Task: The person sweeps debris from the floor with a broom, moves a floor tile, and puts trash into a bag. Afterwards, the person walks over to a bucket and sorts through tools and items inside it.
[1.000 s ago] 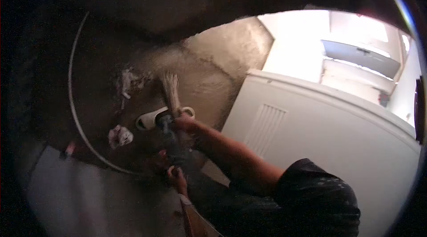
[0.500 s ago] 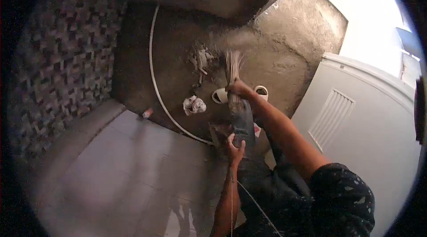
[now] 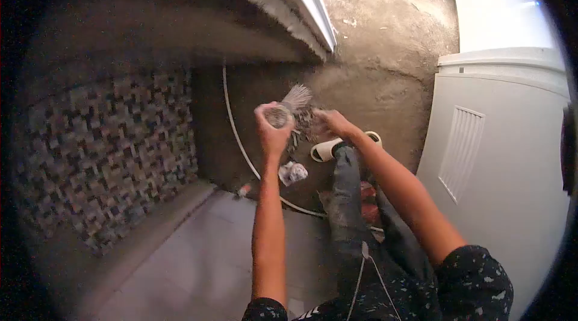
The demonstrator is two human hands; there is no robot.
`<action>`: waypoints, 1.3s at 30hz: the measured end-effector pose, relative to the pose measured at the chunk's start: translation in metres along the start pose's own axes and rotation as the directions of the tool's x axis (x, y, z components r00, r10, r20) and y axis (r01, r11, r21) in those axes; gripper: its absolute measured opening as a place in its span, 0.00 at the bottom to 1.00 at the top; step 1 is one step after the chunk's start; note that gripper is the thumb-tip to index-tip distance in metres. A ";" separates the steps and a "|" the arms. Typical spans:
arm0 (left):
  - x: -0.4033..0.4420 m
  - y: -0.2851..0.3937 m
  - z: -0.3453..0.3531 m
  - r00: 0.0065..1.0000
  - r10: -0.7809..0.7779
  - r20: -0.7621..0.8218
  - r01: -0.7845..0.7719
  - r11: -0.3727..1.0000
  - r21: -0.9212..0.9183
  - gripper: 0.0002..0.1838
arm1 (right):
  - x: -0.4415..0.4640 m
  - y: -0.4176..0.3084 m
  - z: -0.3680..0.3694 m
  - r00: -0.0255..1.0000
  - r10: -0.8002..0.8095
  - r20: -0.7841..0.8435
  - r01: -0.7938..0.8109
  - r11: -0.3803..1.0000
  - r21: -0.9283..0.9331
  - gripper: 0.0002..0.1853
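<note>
My left hand (image 3: 274,131) is wrapped round the butt end of a bundle of thin sticks, a hand broom (image 3: 298,97), whose bristles spread up and to the right. My right hand (image 3: 333,123) is just right of the broom, over a small heap of debris (image 3: 307,125); its fingers are blurred and what they hold, if anything, is not clear. Below the left hand, a crumpled white and pinkish wad (image 3: 293,173) lies on the floor. Cream slippers (image 3: 325,150) are on my feet.
A pale hose (image 3: 233,125) curves over the rough concrete floor (image 3: 385,98). A white louvred door (image 3: 494,134) stands at the right, a mosaic-patterned surface (image 3: 114,158) at the left. Light tiles (image 3: 180,255) lie at the lower left, near a small orange-tipped object (image 3: 244,190).
The broom has passed from my right hand to my left, which has moved up and forward from beside my leg. The right hand is now apart from the broom. The view has shifted.
</note>
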State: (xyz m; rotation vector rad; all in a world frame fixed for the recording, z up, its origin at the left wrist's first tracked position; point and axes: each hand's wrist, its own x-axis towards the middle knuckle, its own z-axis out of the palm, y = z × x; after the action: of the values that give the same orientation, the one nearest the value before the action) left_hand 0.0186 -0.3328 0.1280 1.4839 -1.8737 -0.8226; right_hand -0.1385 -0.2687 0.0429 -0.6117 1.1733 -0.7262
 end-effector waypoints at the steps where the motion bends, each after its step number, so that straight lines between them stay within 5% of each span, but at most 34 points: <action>1: 0.020 0.009 -0.007 0.996 -0.080 0.026 0.079 0.996 0.037 0.25 | 0.003 0.034 -0.017 0.924 -0.375 0.075 0.374 0.843 -0.388 0.17; 2: 0.040 -0.021 -0.005 0.999 -0.032 0.002 0.032 0.999 0.039 0.25 | 0.007 0.068 -0.034 0.707 -0.694 0.139 0.557 0.424 -0.714 0.15; 3: 0.061 -0.048 -0.004 0.998 -0.060 0.024 0.060 0.998 -0.004 0.26 | -0.016 0.074 -0.046 0.858 -0.514 0.011 0.431 0.707 -0.561 0.14; 4: 0.081 -0.053 -0.009 0.993 -0.114 0.028 0.109 0.984 0.142 0.29 | -0.031 0.095 -0.064 0.772 -0.629 0.091 0.444 0.430 -0.786 0.15; 5: 0.101 -0.065 -0.009 0.989 -0.143 0.028 0.136 0.975 0.174 0.30 | -0.054 0.090 -0.068 0.950 -0.153 -0.274 0.077 0.961 -0.267 0.15; 8: 0.150 -0.132 -0.002 0.989 -0.143 0.048 0.127 0.962 0.240 0.35 | -0.102 0.148 -0.102 0.850 -0.091 -0.519 -0.019 0.979 -0.203 0.15; 10: 0.178 -0.184 0.007 0.991 -0.114 0.062 0.094 0.959 0.266 0.38 | -0.115 0.217 -0.125 0.800 0.135 -0.584 -0.177 0.984 -0.015 0.17; 12: 0.198 -0.222 0.016 0.998 0.007 0.065 -0.035 0.894 0.447 0.42 | -0.142 0.203 -0.140 0.772 0.249 -0.584 -0.302 0.953 0.007 0.19; 13: 0.206 -0.202 0.013 0.973 -0.143 0.183 0.083 0.949 0.304 0.37 | -0.156 0.193 -0.144 0.759 0.291 -0.583 -0.344 0.939 0.020 0.19; 15: 0.207 -0.198 0.015 0.964 -0.176 0.197 0.100 0.934 0.342 0.36 | -0.170 0.186 -0.145 0.604 0.504 -0.617 -0.261 0.857 0.445 0.20; 19: 0.170 -0.167 0.006 0.948 -0.285 0.142 0.217 0.906 0.364 0.31 | -0.156 0.171 -0.145 0.553 0.530 -0.643 -0.336 0.848 0.410 0.19; 20: 0.158 -0.140 0.010 0.955 -0.280 0.099 0.242 0.927 0.287 0.29 | -0.143 0.183 -0.135 0.630 0.392 -0.670 -0.314 0.918 0.242 0.20; 21: 0.125 -0.090 0.023 0.965 -0.261 0.018 0.258 0.961 0.103 0.27 | -0.134 0.187 -0.130 0.698 0.248 -0.671 -0.275 0.959 0.069 0.20; 23: 0.070 -0.058 0.026 0.976 -0.206 0.076 0.190 0.965 0.180 0.27 | -0.121 0.074 -0.112 0.748 0.453 -0.485 -0.284 0.879 0.383 0.21; 25: 0.026 0.021 0.041 0.992 -0.112 0.049 0.098 0.969 0.227 0.23 | -0.090 0.058 -0.087 0.854 0.275 -0.442 -0.159 0.946 0.283 0.22; 27: 0.003 0.086 0.056 0.979 -0.186 0.088 0.162 0.961 0.225 0.24 | -0.079 -0.011 -0.086 0.927 0.293 -0.234 -0.219 0.929 0.298 0.27; 29: -0.018 0.110 0.078 0.971 -0.156 0.180 0.142 0.986 0.089 0.26 | -0.076 -0.062 -0.085 0.828 0.560 -0.024 -0.375 0.585 0.719 0.33; 30: -0.020 0.123 0.092 0.969 -0.090 0.230 0.089 0.996 0.016 0.27 | -0.075 -0.066 -0.091 0.824 0.567 -0.027 -0.381 0.587 0.715 0.33; 32: -0.012 0.166 0.117 0.912 0.092 0.400 -0.043 0.991 -0.130 0.28 | -0.067 -0.066 -0.105 0.881 0.204 -0.427 0.027 0.879 0.476 0.32; 33: -0.002 0.183 0.127 0.919 0.076 0.386 -0.031 0.992 -0.121 0.28 | -0.068 -0.066 -0.119 0.782 0.357 -0.510 -0.069 0.864 0.498 0.35; 34: 0.012 0.198 0.138 0.858 0.057 0.510 0.005 0.993 -0.119 0.28 | -0.069 -0.067 -0.143 0.790 0.355 -0.500 -0.079 0.868 0.491 0.35; 36: 0.033 0.216 0.154 0.787 0.023 0.616 0.058 0.992 -0.112 0.29 | -0.070 -0.068 -0.206 0.780 0.110 -0.616 -0.002 0.985 0.173 0.36; 38: 0.063 0.215 0.166 0.707 -0.057 0.705 0.136 0.989 -0.057 0.26 | -0.051 -0.061 -0.265 0.702 0.014 -0.712 -0.133 0.985 -0.112 0.37; 39: 0.073 0.208 0.171 0.728 -0.093 0.679 0.164 0.985 -0.042 0.26 | -0.039 -0.074 -0.300 0.705 0.092 -0.703 -0.151 0.988 -0.023 0.38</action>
State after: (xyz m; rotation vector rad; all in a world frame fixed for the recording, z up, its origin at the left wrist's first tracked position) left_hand -0.2529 -0.3497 0.1886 1.3593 -2.1914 -1.6840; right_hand -0.4483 -0.3010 0.0382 -0.3048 1.9460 -0.8298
